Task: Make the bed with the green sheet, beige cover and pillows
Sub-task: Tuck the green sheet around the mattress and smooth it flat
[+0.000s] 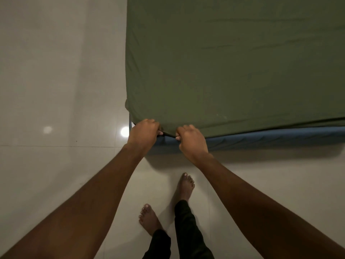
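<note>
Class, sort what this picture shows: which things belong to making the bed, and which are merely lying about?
Belongs to the job: green sheet; blue mattress under it; left grip and right grip, both hands holding the sheet's edge at the near corner.
Merely about: tiled floor; lamp glare on it; bare feet.

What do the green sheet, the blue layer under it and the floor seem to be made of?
Sheet: soft matte fabric; it wrinkles finely and bunches at the corner.
Blue layer: probably a fabric-covered mattress, matte, puckered along its side.
Floor: likely glossy ceramic or stone tile; it mirrors lights and shows thin joint lines.
</note>
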